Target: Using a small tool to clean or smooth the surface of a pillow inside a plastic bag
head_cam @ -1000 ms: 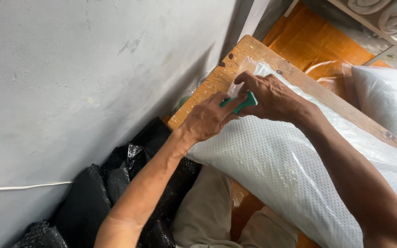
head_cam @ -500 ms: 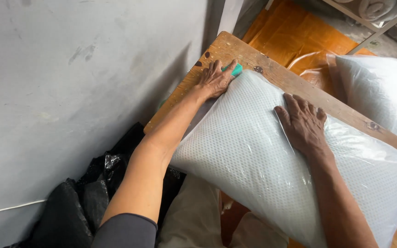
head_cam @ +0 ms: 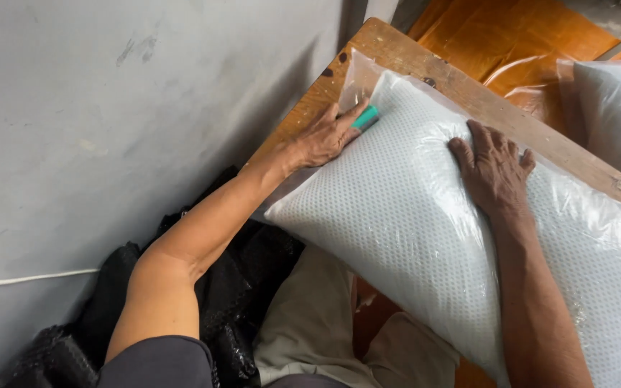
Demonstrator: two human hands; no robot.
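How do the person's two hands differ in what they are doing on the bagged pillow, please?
The left hand is at the pillow's end by the wall, curled around a small green tool; the right hand holds nothing. The left hand sits at the pillow's edge on the wooden table; the right hand lies flat, palm down, on top of the pillow. Both touch the pillow's clear plastic wrap.

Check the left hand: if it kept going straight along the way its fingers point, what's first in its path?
The left hand points up and right along the pillow edge, with a green tool at its fingertips. Next in line looks like the loose clear plastic flap lying on the wooden table; depth is unclear.
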